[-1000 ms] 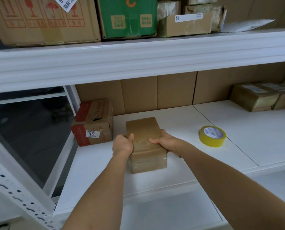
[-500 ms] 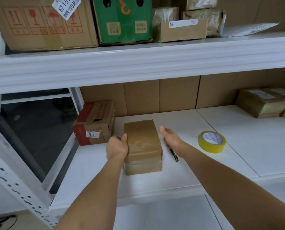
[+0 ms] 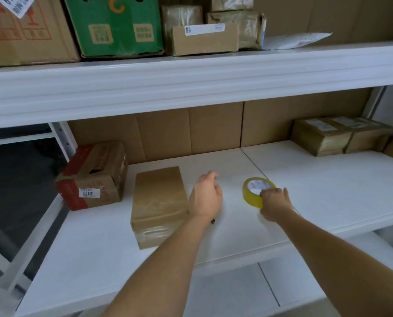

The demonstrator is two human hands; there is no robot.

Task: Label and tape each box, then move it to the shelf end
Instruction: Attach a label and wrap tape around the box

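At the shelf [image 3: 316, 179], our right hand [image 3: 274, 203] grips the yellow tape roll [image 3: 256, 193] while our left hand [image 3: 205, 196], fingers loosely curled on nothing, hovers beside the plain brown box [image 3: 158, 202]; taping looks next, calling for a freed tape end.

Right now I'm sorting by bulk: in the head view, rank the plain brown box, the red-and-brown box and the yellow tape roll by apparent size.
1. plain brown box, though it sits nearer the camera
2. red-and-brown box, close behind, so unsure
3. yellow tape roll, clearly smallest

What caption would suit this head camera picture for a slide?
Right hand grips the yellow tape roll while the left hand hovers beside the plain brown box.
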